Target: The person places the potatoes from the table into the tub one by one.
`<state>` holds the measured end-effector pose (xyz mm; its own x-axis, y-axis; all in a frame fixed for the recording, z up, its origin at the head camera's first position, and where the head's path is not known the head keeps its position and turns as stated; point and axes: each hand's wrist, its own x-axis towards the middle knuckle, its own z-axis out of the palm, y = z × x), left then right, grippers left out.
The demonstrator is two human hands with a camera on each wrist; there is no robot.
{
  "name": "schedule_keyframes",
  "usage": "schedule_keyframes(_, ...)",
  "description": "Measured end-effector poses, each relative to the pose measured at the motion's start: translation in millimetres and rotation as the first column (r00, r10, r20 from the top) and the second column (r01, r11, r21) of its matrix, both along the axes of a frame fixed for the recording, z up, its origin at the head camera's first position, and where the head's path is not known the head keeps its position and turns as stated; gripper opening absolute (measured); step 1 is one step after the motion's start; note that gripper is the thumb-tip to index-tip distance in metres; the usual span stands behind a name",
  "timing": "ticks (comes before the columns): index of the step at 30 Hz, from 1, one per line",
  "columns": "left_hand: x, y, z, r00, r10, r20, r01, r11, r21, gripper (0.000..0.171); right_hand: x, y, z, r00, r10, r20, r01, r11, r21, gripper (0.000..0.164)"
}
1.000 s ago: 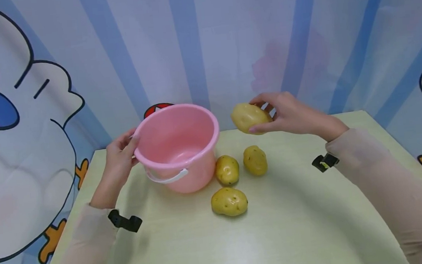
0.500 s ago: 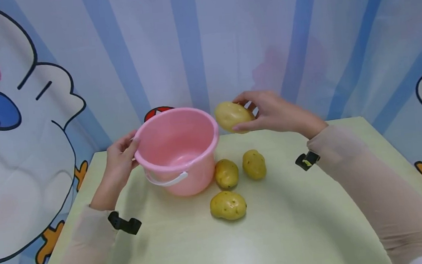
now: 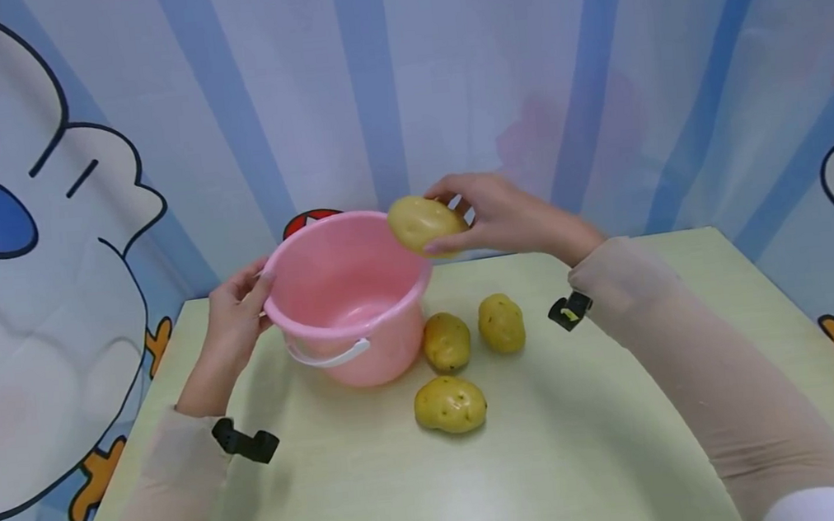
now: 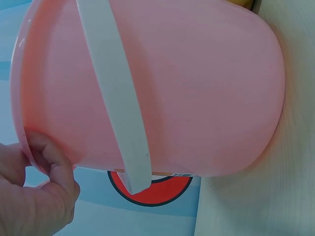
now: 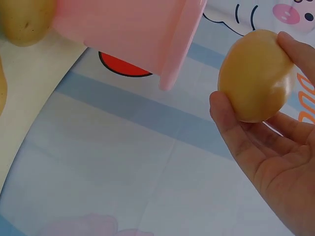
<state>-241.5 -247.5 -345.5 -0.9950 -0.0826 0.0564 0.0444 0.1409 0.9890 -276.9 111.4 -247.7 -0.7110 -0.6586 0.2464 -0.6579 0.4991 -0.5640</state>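
A pink bucket (image 3: 365, 352) with a white handle (image 3: 332, 356) stands upright on the table, its visible inside bare. My left hand (image 3: 235, 326) pinches the bucket's left rim between thumb and fingers, as the left wrist view shows too. In my right hand (image 3: 506, 218) is a smooth yellow potato (image 3: 423, 223), gripped by thumb and fingertips. It is raised at the bucket's right rim, partly overlapping the opening in the head view. The right wrist view shows this potato (image 5: 256, 76) apart from the bucket wall (image 5: 133, 29).
Three more potatoes lie on the table: one beside the bucket's base (image 3: 447, 342), another potato (image 3: 501, 323) to its right, and a third potato (image 3: 450, 405) nearer the front. A striped blue curtain (image 3: 439, 85) with cartoon figures hangs behind the pale table (image 3: 377, 479).
My right hand has carried its potato leftward from beyond the bucket's right side to over the rim. The left hand and the bucket have stayed nearly in place.
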Motion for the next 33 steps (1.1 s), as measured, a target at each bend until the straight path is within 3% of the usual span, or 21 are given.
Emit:
schedule_keyframes(21, 4.8, -4, 1.2, 1.0, 0.003, 0.0, -0.003, 0.999, -0.045, 0.056, -0.2, -34, -1.5, 0.997, 0.064, -0.033, -0.064, 0.998, -0.011, 0.062)
schedule_keyframes(33, 4.3, -4, 2.1, 1.0, 0.007, 0.004, -0.007, 1.0, -0.006, 0.057, 4.1, -38, 2.0, 1.0, 0.0, 0.009, 0.0, 1.0, -0.004, 0.057)
